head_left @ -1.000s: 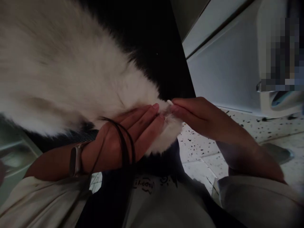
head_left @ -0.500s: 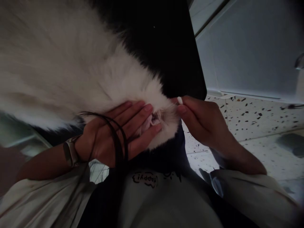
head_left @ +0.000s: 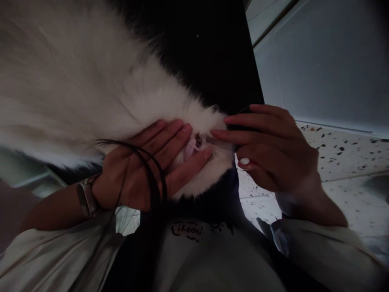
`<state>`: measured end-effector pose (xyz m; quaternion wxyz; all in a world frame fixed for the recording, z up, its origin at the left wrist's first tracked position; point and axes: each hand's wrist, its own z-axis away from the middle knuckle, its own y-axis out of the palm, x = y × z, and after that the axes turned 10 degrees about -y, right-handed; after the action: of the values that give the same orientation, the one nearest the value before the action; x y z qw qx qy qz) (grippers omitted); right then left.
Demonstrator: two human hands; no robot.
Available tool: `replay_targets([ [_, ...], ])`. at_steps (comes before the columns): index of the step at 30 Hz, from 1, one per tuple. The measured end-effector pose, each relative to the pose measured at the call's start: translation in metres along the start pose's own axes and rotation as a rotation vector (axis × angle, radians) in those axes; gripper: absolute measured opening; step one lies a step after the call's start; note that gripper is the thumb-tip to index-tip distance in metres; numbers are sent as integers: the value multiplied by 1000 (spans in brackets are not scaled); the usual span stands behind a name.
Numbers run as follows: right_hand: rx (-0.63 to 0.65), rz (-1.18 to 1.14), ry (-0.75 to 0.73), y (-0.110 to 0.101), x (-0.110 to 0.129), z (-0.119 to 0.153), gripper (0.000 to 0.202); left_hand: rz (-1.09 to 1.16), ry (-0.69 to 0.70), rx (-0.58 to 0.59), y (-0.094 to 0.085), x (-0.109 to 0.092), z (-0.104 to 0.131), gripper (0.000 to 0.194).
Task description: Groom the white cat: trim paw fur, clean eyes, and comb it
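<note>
A long-haired white animal (head_left: pixel 91 81) lies stretched across the left and middle, its body running out of view. My left hand (head_left: pixel 148 170) rests flat on it, fingers straight and thumb apart, pressing beside a pinkish ear (head_left: pixel 191 148) that shows between thumb and forefinger. At the ear's opening, dark hairy folds are visible. My right hand (head_left: pixel 273 146) is beside the head, with its upper fingers reaching to the fur just right of the ear. Low in that hand, near the thumb, a cotton swab (head_left: pixel 244 161) is held; only its white tip shows.
The animal lies on a black surface (head_left: pixel 206 52) whose edge runs down the right. Beyond it are a pale grey panel (head_left: pixel 319 73) and a speckled floor (head_left: pixel 328 154). Dark strands of hair (head_left: pixel 153 178) hang in front of my left hand.
My right hand has turned and its upper fingers have spread onto the fur near the ear. The swab tip has moved lower and to the right. My left hand stays nearly in place.
</note>
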<state>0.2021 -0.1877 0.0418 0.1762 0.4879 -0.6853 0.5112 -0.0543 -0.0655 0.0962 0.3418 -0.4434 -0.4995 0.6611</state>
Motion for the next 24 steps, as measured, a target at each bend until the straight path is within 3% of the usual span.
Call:
replay_targets([
  [3,-87,69,103,-3,6,3,15,40,21,-36,-3,-2,-5,60],
  [5,-197,54,309,-4,13,1,15,99,-6,0,-3,-3,-10,62],
  [8,-319,-156,627,-3,26,-4,16,44,19,-61,-2,-9,-17,52],
  [10,-349,-312,723,-1,36,-6,18,4,-5,-141,-2,-16,-20,42],
  [13,-391,-461,735,2,54,-2,23,114,-113,-203,-4,-34,-17,38],
  [19,-467,-568,696,16,100,18,31,671,-261,-464,-5,-84,3,33],
  [24,-428,-675,619,32,133,37,40,1035,-299,-292,2,-113,21,32],
])
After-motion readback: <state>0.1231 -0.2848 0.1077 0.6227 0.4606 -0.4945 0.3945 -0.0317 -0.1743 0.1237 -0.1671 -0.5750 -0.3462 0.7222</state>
